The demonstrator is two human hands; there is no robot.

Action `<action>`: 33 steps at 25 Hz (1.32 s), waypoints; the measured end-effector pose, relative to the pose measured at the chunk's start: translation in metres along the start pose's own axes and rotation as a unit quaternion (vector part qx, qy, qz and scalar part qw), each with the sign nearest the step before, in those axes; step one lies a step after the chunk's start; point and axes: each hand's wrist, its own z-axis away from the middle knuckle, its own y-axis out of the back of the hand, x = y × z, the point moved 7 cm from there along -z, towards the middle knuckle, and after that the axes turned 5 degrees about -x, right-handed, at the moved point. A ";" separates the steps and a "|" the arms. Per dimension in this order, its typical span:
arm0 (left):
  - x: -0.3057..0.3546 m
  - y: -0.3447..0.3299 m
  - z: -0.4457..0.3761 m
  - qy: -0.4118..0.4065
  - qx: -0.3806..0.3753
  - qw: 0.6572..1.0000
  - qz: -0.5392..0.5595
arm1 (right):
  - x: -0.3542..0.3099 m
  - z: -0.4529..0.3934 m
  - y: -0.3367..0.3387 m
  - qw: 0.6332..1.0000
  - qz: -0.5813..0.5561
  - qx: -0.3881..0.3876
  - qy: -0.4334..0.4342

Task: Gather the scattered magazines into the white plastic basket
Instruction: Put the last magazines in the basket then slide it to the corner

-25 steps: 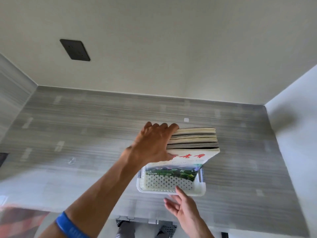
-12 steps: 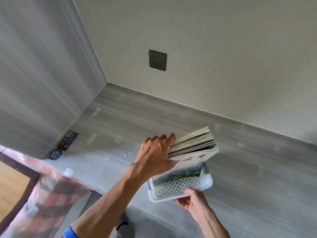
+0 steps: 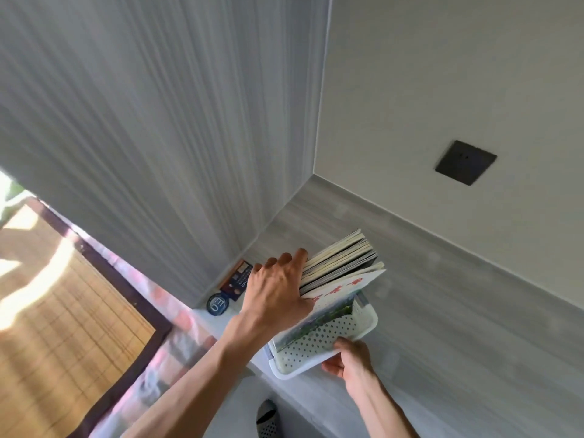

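A white perforated plastic basket stands on the grey desk near its front edge. Several magazines stand upright in it, leaning; the front one has red characters on a white cover. My left hand grips the left edge of the stack, fingers curled over the top pages. My right hand holds the basket's near rim from below, fingers curled on it.
A small dark booklet and a round blue-black badge lie in the desk's left corner by the grey wall panel. A black wall socket is on the back wall. A bed with a bamboo mat lies at left.
The view has swung left, so the basket now appears further right and the bed comes into sight. Both hands keep their hold on the magazines and the basket.
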 end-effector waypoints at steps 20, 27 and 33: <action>-0.142 0.057 0.008 0.152 0.195 0.965 -0.084 | -0.097 -0.037 -0.160 0.962 0.238 -0.113 0.078; -0.194 -0.018 0.049 0.333 0.247 0.803 0.428 | -0.152 -0.029 -0.148 0.904 0.388 0.009 0.178; -0.209 -0.048 0.033 0.387 0.190 0.790 0.436 | -0.257 -0.008 -0.234 0.841 0.409 -0.200 0.291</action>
